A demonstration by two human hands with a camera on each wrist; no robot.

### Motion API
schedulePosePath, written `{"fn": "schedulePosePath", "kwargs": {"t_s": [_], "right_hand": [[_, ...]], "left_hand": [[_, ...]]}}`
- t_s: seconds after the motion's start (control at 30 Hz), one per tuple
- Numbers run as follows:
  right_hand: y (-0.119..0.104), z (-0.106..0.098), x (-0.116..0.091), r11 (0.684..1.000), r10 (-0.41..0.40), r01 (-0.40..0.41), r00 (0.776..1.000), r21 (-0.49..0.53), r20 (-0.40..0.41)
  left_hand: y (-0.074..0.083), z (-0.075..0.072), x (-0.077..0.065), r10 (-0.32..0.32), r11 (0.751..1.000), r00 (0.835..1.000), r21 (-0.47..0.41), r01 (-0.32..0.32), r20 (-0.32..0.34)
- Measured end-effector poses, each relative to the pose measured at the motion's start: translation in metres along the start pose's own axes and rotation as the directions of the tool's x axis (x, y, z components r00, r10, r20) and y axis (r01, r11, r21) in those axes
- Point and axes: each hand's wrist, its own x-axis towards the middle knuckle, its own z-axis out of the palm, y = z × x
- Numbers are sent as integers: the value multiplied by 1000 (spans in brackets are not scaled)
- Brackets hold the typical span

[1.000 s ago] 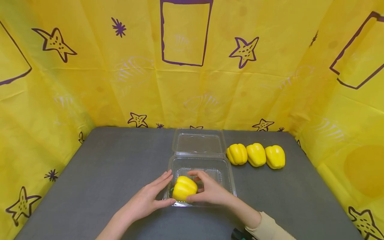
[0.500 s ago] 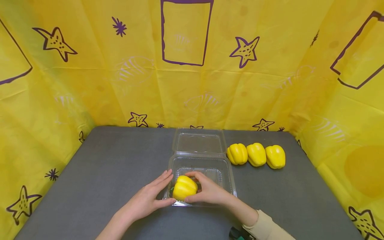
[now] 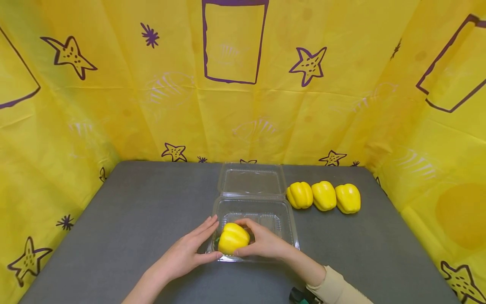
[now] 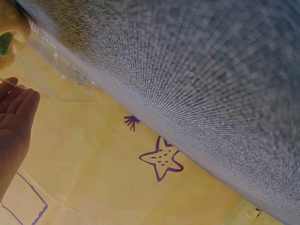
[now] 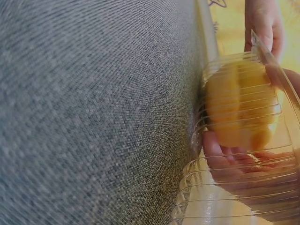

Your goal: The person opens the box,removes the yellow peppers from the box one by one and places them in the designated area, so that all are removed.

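Observation:
A yellow bell pepper [image 3: 233,239] lies in the near left corner of a clear plastic clamshell container [image 3: 294,230], its green stem facing left. My right hand [image 3: 263,240] grips the pepper from the right, thumb on the near side and fingers behind it. Through the ribbed plastic wall, the right wrist view shows the pepper [image 5: 241,105] with fingers [image 5: 213,150] against it. My left hand [image 3: 186,252] rests at the container's left rim, its fingers straight and the thumb at the near corner. In the left wrist view, the left hand [image 4: 16,117] is beside the clear plastic.
Three more yellow bell peppers [image 3: 324,196] sit in a row right of the container. The container's lid [image 3: 251,179] is folded back toward the rear. A yellow patterned cloth [image 3: 243,105] encloses the grey table [image 3: 152,198]. A dark device [image 3: 301,295] shows by the right sleeve.
My right hand's fingers have closed in around the pepper, and its forearm has shifted slightly left. The left hand and the pepper stay in place.

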Motion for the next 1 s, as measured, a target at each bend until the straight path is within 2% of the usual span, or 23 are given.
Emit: {"fn": "schedulePosePath", "kwargs": {"t_s": [0.27,1.0], "right_hand": [[-1,0,-1,1000,-2,2,1000,1,-2],[-3,0,-2,998,-16,12,997,-54,-70]], "left_hand": [[0,0,0,-2,1000,1000,-4,2,1],[0,-1,0,1,1000,1000,-6,-1,-2]]}}
